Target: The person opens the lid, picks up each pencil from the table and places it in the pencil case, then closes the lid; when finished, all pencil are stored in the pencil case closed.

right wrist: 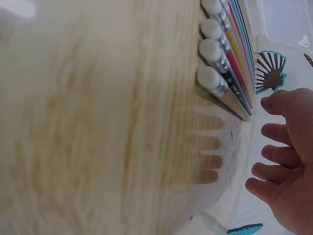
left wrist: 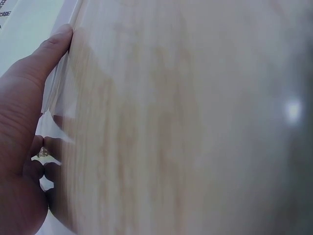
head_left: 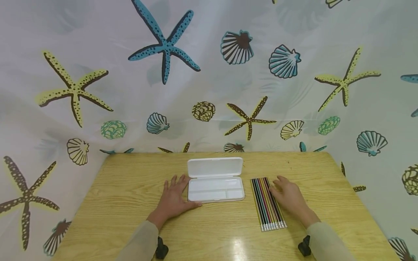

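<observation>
A white case (head_left: 209,184) lies on the worktop (head_left: 124,203), near the middle, with its lid (head_left: 214,168) up at the back. Thin walls split the inside into parts, and a little one sits at the front right corner.

The left hand (head_left: 174,199) is at the left end of the case. Its grip is spread wide, with the fingers apart and the thumb (left wrist: 54,46) touching the front edge.

Just right of the case, some pencils (head_left: 267,203) lie side by side in a slanted row. They are black, yellow, red and blue-green. Their white rubbers (right wrist: 210,78) point toward the person.

The right hand (head_left: 289,195) is by the right side of the row. Its grip is loose, with the thumb and fingers a bit bent and apart. I can't tell if a fingertip touches a pencil.

Both arms have pale sleeves (head_left: 140,243), and a small black thing (head_left: 161,248) sits at each wrist. A bright shine is on the wood near the front. Behind it all hangs a white cloth (head_left: 209,79) with starfish and shells in blue, yellow, brown and green.
</observation>
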`<state>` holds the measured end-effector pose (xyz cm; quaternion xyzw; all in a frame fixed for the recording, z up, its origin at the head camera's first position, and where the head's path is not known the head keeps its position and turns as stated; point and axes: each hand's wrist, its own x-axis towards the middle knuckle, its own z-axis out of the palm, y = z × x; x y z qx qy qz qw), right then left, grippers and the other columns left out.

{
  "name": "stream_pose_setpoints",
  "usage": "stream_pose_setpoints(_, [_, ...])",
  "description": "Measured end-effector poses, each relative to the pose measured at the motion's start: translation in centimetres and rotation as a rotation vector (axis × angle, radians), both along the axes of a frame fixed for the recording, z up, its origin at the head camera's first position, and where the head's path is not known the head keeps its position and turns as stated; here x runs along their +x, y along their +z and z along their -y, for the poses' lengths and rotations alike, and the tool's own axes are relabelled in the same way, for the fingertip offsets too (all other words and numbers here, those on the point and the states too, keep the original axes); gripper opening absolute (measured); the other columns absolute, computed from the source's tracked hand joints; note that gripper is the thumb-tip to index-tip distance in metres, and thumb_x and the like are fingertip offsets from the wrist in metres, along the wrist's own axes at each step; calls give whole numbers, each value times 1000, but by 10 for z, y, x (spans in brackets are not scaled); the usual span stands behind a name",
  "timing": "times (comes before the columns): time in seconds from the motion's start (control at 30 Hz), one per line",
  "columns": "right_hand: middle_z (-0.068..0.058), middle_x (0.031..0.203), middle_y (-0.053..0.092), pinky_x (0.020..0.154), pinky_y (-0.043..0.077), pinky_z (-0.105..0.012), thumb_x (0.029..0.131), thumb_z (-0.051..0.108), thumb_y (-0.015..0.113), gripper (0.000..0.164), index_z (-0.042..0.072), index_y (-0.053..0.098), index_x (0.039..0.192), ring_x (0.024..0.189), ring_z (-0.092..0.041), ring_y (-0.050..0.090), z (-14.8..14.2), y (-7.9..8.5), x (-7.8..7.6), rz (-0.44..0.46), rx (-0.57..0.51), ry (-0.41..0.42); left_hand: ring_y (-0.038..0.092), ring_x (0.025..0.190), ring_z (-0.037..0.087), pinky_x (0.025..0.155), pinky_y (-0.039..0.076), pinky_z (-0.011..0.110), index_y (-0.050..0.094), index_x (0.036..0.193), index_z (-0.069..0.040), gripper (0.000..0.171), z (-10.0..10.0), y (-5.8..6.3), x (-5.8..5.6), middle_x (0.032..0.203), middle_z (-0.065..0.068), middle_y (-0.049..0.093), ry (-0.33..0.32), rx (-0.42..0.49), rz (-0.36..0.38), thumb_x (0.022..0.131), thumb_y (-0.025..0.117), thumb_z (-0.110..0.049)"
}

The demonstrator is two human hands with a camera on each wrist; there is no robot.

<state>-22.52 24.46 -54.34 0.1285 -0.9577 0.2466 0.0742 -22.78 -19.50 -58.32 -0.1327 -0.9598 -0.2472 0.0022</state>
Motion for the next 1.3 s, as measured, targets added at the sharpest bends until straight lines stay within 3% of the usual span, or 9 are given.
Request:
stream_pose_setpoints(0.83, [-35, 141, 61, 104, 54, -60, 103, 16, 67, 37, -12, 70, 127, 126, -52, 63, -5, -8, 2, 51, 26, 0, 23, 158, 53, 123, 12, 78, 39, 164, -19, 110, -1, 3, 2, 168, 22, 38, 6, -16, 8, 79, 75, -78])
stream_pose_setpoints(1.3, [-39, 137, 61, 107, 49, -66, 102, 17, 68, 36, -13, 72, 122, 130, -58, 58, -8, -12, -1, -2, 54, -46, 23, 158, 52, 123, 12, 78, 37, 165, -19, 111, -2, 3, 2, 168, 22, 37, 7, 2, -11, 79, 78, -76])
